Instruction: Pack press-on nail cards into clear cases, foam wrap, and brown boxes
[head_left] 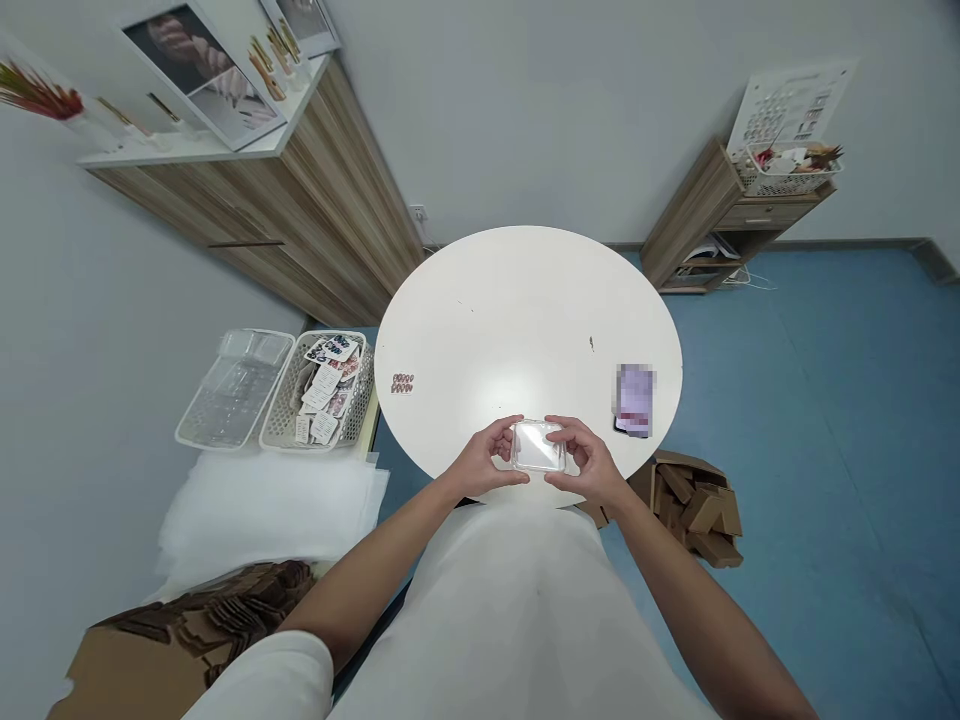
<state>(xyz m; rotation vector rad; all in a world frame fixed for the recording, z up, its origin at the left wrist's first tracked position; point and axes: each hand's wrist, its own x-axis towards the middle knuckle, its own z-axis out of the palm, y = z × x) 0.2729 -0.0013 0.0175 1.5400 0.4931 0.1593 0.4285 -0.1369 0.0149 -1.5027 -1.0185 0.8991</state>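
White cloth of the person's garment [525, 610] fills the lower middle of the frame. Just above it, the left hand [484, 465] and the right hand [592, 468] are apart from each other, both gripping a small, clear, rectangular plastic box [537, 446] from its two sides. The box is at the centre, slightly low, over the near edge of a white oval table [525, 300]. Bright reflection covers the box, so I cannot tell if something lies inside.

At the right of the tabletop lies a purple rectangular object [635, 395], blurred by pixels; at the left, a small group of reddish oval pieces [402, 383]. Left of the table, a white perforated plastic basket [281, 440] contains printed cards [324, 387]. A wood-grain cabinet [337, 200] stands in the upper left.
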